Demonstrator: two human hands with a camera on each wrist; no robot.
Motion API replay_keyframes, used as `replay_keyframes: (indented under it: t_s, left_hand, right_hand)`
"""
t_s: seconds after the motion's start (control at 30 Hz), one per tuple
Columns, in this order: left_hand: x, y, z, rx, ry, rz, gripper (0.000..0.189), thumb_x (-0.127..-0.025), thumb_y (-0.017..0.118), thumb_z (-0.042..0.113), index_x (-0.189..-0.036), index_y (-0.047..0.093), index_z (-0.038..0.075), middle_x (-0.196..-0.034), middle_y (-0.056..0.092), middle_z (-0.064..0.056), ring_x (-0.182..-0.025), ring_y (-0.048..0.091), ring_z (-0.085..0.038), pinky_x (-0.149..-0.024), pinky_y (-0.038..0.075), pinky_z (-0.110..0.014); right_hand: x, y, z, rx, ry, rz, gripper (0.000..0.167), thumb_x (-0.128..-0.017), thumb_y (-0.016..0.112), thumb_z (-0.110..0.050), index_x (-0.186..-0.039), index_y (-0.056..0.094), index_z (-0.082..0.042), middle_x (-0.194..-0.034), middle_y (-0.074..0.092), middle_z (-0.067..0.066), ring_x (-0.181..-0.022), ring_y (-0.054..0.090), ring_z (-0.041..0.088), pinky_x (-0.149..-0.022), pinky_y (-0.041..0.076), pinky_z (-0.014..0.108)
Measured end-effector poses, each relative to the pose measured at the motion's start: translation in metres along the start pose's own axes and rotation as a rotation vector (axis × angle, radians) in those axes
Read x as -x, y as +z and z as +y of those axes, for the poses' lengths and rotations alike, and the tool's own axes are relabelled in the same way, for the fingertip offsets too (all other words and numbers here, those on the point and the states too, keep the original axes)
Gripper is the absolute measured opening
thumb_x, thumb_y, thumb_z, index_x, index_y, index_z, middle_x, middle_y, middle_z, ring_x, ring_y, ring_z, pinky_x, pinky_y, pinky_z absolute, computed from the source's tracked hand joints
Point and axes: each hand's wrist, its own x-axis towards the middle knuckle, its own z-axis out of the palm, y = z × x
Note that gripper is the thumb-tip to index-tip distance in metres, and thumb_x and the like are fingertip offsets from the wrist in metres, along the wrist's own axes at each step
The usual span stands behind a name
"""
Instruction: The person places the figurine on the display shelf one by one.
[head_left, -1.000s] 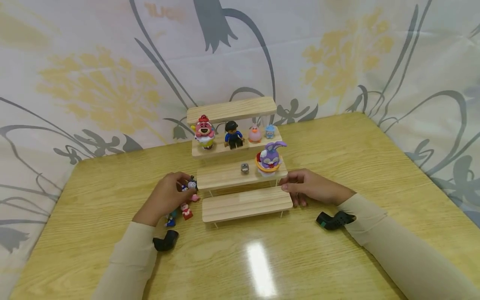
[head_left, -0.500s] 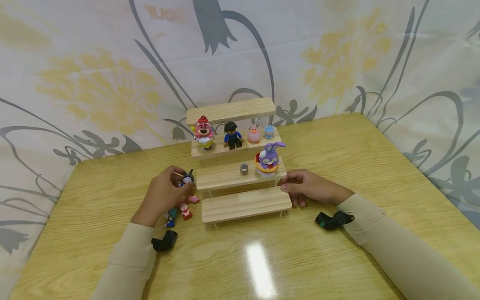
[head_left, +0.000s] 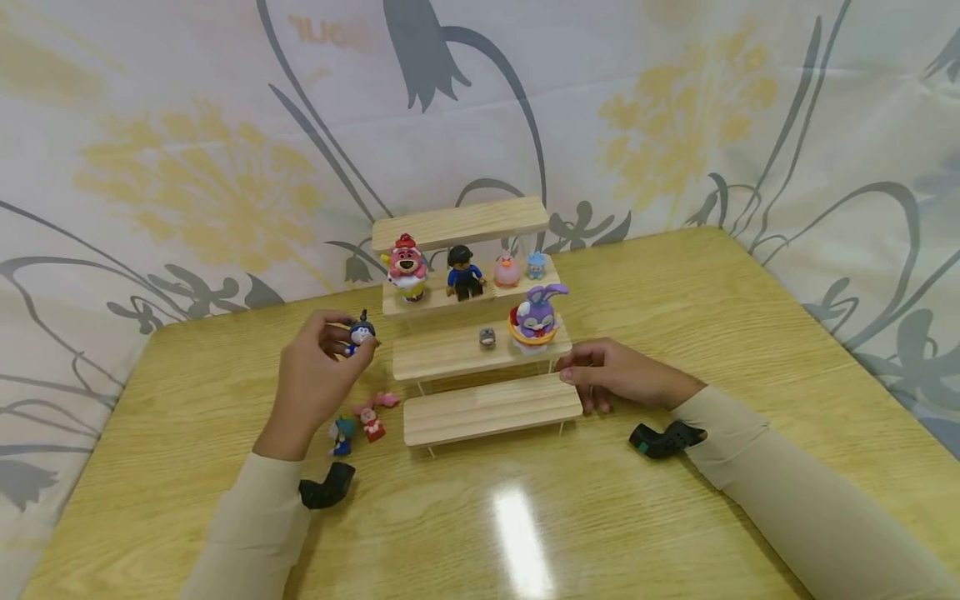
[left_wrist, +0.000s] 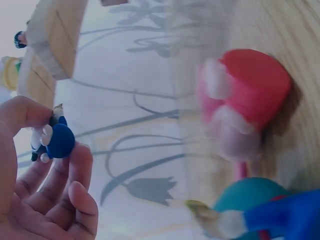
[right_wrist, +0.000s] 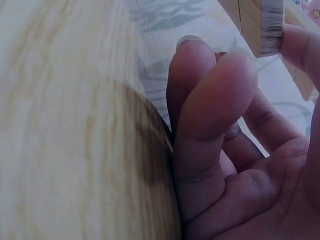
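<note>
My left hand [head_left: 315,371] pinches a small figurine [head_left: 362,332] with a dark topknot, white face and blue body, above the table left of a wooden tiered stand [head_left: 491,407]. In the left wrist view thumb and fingers hold this figurine, its round blue base [left_wrist: 62,141] facing the camera. Below the hand lie a pink-and-red figurine [head_left: 371,423], a small pink figurine [head_left: 387,399] and a teal-and-blue figurine [head_left: 341,436]. At the stand's right end is my right hand [head_left: 630,372]. Its fingers are loosely bent, and one touches a shelf end [right_wrist: 271,27] in the right wrist view.
The stand's second-highest shelf carries a pink bear figurine [head_left: 407,267], a toy man in black cap [head_left: 464,273], a pink bird [head_left: 506,271] and a blue figurine [head_left: 536,265]. One shelf lower sit a grey figurine [head_left: 487,337] and a purple rabbit [head_left: 536,318].
My left hand has lifted the dark-haired figurine up and leftward, away from the stand and the other figurines. My right hand stays at the stand's right end.
</note>
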Motion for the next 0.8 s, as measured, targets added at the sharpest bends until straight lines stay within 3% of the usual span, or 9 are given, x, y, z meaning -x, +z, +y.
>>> replay_keyframes:
  t_s: [0.27, 0.47, 0.63, 0.8]
  left_hand:
    - [0.005, -0.003, 0.015, 0.043, 0.052, 0.078, 0.037, -0.092, 0.072, 0.023, -0.120, 0.055, 0.005, -0.098, 0.068, -0.012, -0.080, 0.058, -0.012, -0.066, 0.046, -0.010]
    - [0.012, -0.002, 0.027, 0.110, 0.139, 0.116, 0.034, -0.090, 0.073, 0.017, -0.117, 0.057, 0.004, -0.093, 0.068, -0.011, -0.076, 0.055, -0.008, -0.063, 0.044, -0.012]
    - [0.016, 0.000, 0.035, 0.125, 0.200, 0.119, 0.034, -0.089, 0.074, 0.014, -0.116, 0.056, 0.003, -0.090, 0.068, -0.010, -0.076, 0.056, -0.011, -0.062, 0.044, -0.013]
    - [0.020, 0.003, 0.041, 0.133, 0.216, 0.101, 0.034, -0.088, 0.073, 0.012, -0.116, 0.056, 0.004, -0.091, 0.068, -0.010, -0.079, 0.057, -0.012, -0.064, 0.044, -0.014]
  right_hand:
    - [-0.001, 0.000, 0.001, -0.010, 0.001, 0.000, 0.042, -0.105, 0.053, -0.025, -0.132, 0.052, 0.007, -0.076, 0.063, 0.007, -0.058, 0.059, 0.014, -0.054, 0.054, 0.030]
    - [0.000, 0.000, 0.001, -0.007, -0.006, -0.009, 0.041, -0.105, 0.053, -0.024, -0.131, 0.052, 0.008, -0.076, 0.063, 0.008, -0.057, 0.059, 0.014, -0.054, 0.054, 0.030]
    - [0.000, 0.000, 0.000, -0.001, -0.004, -0.004, 0.042, -0.105, 0.053, -0.025, -0.132, 0.052, 0.007, -0.076, 0.063, 0.008, -0.057, 0.059, 0.014, -0.054, 0.054, 0.030]
    - [-0.001, 0.000, 0.000, -0.003, -0.004, -0.009, 0.042, -0.105, 0.053, -0.025, -0.132, 0.052, 0.007, -0.077, 0.063, 0.009, -0.058, 0.059, 0.014, -0.054, 0.054, 0.030]
